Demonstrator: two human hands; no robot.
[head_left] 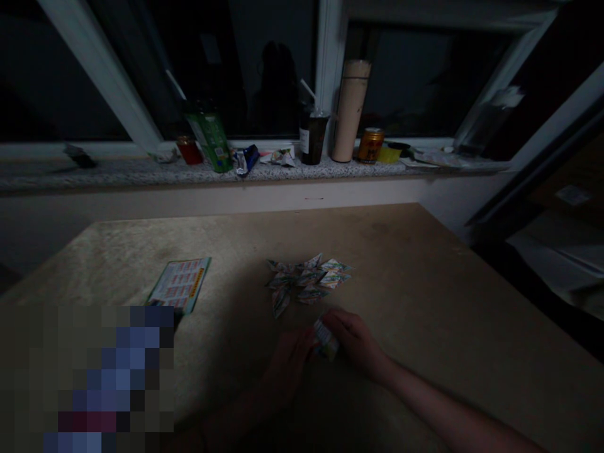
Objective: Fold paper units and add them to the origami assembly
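On the desk (425, 264), close to your body, both hands meet over one small folded paper piece (326, 340). Your right hand (356, 343) pinches its upper edge with closed fingers, while your left hand (287, 365) presses in from the other side, fingers curled against it, so the crease stays put between them. Just beyond lies a loose pile of folded paper pieces (306, 280), near enough to reach without leaning. A printed sheet (182, 284) lies flat well off to the left, apart from your hands. Bottles and cans stand on the windowsill (117, 173) behind.
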